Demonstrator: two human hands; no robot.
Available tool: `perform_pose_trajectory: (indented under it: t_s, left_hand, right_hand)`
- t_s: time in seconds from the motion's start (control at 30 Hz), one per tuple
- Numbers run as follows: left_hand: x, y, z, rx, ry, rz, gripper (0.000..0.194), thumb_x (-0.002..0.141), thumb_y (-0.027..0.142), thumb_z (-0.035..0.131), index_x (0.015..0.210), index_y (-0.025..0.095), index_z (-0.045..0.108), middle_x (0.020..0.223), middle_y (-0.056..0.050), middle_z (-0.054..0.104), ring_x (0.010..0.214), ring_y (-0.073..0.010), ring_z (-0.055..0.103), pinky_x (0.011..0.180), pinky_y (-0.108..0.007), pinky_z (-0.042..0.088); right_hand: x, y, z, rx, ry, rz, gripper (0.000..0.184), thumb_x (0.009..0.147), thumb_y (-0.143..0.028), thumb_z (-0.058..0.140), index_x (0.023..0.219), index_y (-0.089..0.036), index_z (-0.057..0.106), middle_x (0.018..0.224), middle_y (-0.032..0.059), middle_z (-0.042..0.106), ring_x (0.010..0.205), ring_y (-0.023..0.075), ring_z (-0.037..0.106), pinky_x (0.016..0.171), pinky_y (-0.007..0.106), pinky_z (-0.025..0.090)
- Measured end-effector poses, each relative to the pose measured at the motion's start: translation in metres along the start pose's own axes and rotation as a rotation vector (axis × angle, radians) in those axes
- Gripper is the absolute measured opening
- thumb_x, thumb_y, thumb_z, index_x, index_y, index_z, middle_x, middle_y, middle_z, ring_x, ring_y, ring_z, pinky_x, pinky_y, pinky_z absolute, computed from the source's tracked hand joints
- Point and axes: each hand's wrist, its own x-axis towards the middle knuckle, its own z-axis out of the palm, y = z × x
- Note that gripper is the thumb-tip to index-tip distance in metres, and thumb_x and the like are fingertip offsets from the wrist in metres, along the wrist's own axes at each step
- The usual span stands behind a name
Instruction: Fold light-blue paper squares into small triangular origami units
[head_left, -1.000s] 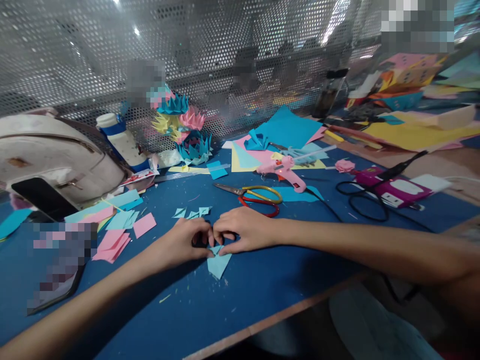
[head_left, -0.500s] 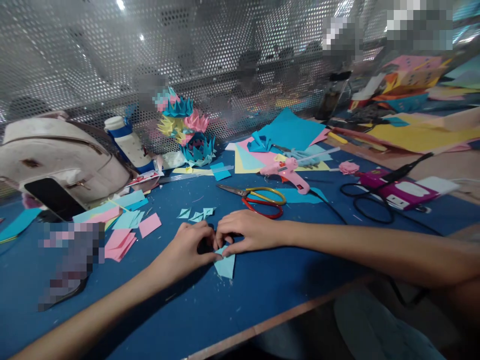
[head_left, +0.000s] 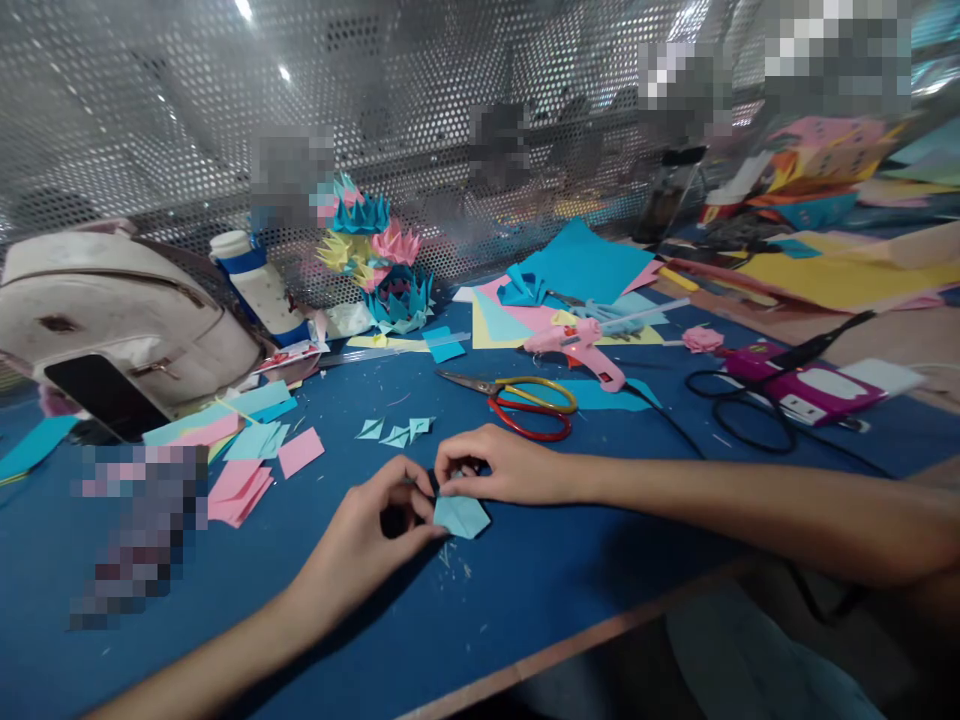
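A light-blue folded piece of paper [head_left: 463, 516] is held just over the blue table between my two hands. My left hand [head_left: 391, 508] pinches its left edge, thumb below and fingers curled above. From the upper side my right hand [head_left: 491, 465] grips the same paper between thumb and bent fingers. Small folded light-blue paper pieces [head_left: 397, 433] lie just beyond my fingers. Scissors [head_left: 517, 397] with one yellow and one red handle rest behind my right hand. Tiny paper scraps are scattered below the held paper.
A pink glue gun [head_left: 577, 350] with a black cord stands beyond the scissors. Pink paper squares [head_left: 238, 490] and a phone leaning on a white backpack [head_left: 120, 310] are at left. Folded paper flowers [head_left: 397, 295] stand by the mesh partition. A purple power strip [head_left: 802, 380] lies at right.
The light-blue paper has been turned, its point swinging from facing me toward the right. My left thumb has moved to its lower left edge, and my right fingers have shifted along its top.
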Motion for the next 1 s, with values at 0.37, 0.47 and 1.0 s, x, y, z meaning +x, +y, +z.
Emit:
perform_pose_trajectory:
  t_s: [0.37, 0.47, 1.0]
  left_hand:
    - [-0.022, -0.008, 0.005, 0.41, 0.086, 0.449, 0.025, 0.103, 0.027, 0.049, 0.119, 0.017, 0.065, 0.113, -0.008, 0.07, 0.094, -0.0228, 0.06, 0.082, -0.038, 0.045]
    - [-0.024, -0.007, 0.005, 0.538, 0.133, 0.51, 0.027, 0.105, 0.028, 0.045, 0.117, 0.015, 0.066, 0.116, -0.006, 0.07, 0.099, -0.0223, 0.061, 0.089, -0.039, 0.043]
    - [-0.026, -0.008, 0.006, 0.633, 0.114, 0.437, 0.031, 0.106, 0.029, 0.04, 0.118, 0.016, 0.066, 0.118, -0.007, 0.069, 0.102, -0.0229, 0.061, 0.092, -0.039, 0.043]
  right_hand:
    - [0.003, 0.001, 0.005, -0.174, -0.018, -0.005, 0.014, 0.088, -0.03, 0.07, 0.088, -0.017, 0.065, 0.077, -0.0014, 0.065, 0.078, 0.0134, 0.054, 0.071, 0.025, 0.038]
    - [0.001, 0.004, 0.0, -0.197, 0.011, 0.026, 0.014, 0.083, -0.028, 0.074, 0.081, -0.018, 0.064, 0.07, -0.0033, 0.063, 0.073, 0.0124, 0.054, 0.067, 0.024, 0.036]
    - [-0.002, 0.012, -0.012, -0.342, -0.05, -0.418, 0.018, 0.099, -0.033, 0.057, 0.1, -0.022, 0.071, 0.098, 0.0, 0.075, 0.088, 0.0127, 0.062, 0.072, 0.029, 0.038]
